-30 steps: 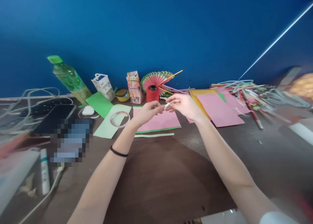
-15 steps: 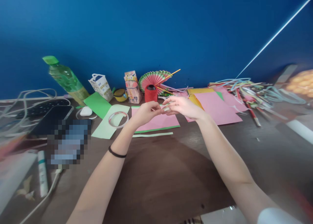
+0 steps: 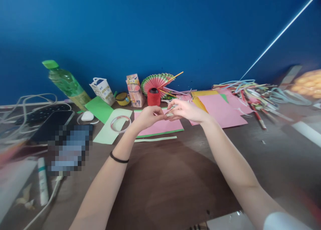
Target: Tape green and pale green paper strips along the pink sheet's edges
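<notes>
My left hand [image 3: 146, 116] and my right hand [image 3: 187, 110] meet above a pink paper sheet [image 3: 160, 126] with a green edge. Both pinch a small pale piece [image 3: 168, 113] between their fingertips; it is too small to name. A thin stick seems to run between the fingers. A black band sits on my left wrist. A loose pale green strip [image 3: 155, 139] lies just in front of the pink sheet.
A tape roll [image 3: 120, 123] lies on pale green paper. Behind stand a red thread spool [image 3: 153, 96], a paper fan [image 3: 155, 81], two small cartons, a green bottle [image 3: 65, 84]. Pink and yellow sheets [image 3: 220, 109] and paper strips lie right. Phone, cables and tube lie left.
Both hands have sunk slightly and drawn closer together; the small white piece is now more covered by the fingers. The camera view shifted a little.
</notes>
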`<state>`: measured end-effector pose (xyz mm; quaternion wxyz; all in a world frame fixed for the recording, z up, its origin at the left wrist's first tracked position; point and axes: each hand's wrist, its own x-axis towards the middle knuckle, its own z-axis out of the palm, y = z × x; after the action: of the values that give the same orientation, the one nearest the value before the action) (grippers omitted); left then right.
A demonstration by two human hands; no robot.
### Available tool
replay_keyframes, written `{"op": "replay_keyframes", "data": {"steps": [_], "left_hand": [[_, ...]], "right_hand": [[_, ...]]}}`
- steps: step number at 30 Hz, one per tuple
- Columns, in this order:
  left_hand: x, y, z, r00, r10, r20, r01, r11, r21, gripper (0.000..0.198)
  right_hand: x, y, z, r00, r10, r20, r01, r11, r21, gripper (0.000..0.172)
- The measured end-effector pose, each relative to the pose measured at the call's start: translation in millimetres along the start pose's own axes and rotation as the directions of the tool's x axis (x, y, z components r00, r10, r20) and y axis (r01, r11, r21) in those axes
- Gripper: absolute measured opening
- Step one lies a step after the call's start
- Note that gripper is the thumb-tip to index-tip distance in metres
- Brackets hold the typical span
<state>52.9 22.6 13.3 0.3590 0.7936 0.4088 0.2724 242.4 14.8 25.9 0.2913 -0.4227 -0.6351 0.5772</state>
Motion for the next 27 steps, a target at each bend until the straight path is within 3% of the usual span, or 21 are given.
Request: {"op": "replay_keyframes", "data": {"steps": [27], "left_hand": [[-0.9,-1.8,-1.0,0.998,-0.022,0.067,0.023,1.000,-0.002,0.028]], "right_hand": [[-1.1,0.7,-0.3,0.999,0.013,0.052,-0.014,1.000,0.026,0.011]]}}
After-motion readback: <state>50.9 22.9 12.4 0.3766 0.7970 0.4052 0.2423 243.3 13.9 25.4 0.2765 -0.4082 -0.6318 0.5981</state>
